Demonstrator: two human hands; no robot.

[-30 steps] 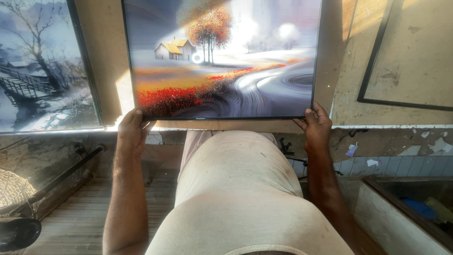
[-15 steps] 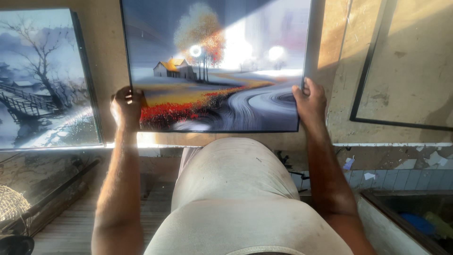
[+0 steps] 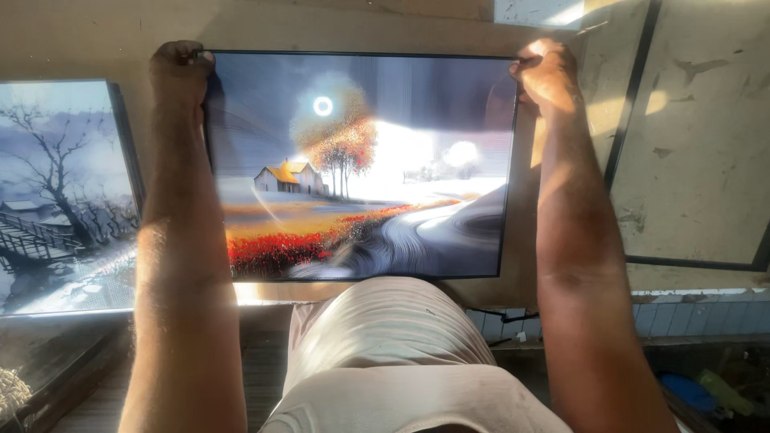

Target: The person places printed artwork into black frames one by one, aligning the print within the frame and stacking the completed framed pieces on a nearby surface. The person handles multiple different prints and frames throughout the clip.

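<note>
I am holding a framed landscape picture [image 3: 361, 168] up against the tan wall [image 3: 321, 24] in front of me, both arms stretched up and out; my left hand [image 3: 178, 70] is clenching its top left corner, the fingers curled tight around the thin dark frame so that a thumbnail is showing at the edge; my right hand [image 3: 547, 72] is gripping the top right corner in the same way, closed on the frame with the knuckles catching the sun; the picture is sitting level and upright between my two hands, its lower edge hanging just above my pale shirt [image 3: 393, 361]; it is showing a small house with an orange roof, an autumn tree under a white ring of light, a band of red flowers and a grey swirling path; bright sunlight is falling across its middle and washing part of it out; to my left a second picture [image 3: 60, 192], a wintry scene with a bare tree and a wooden bridge, is leaning against the same wall, near my left forearm but apart from the one I am holding; to my right a large pale board with a dark border [image 3: 698, 160] is standing against the wall, just beyond my right arm; below it a row of small pale tiles [image 3: 698, 317] is running along the wall.
</note>
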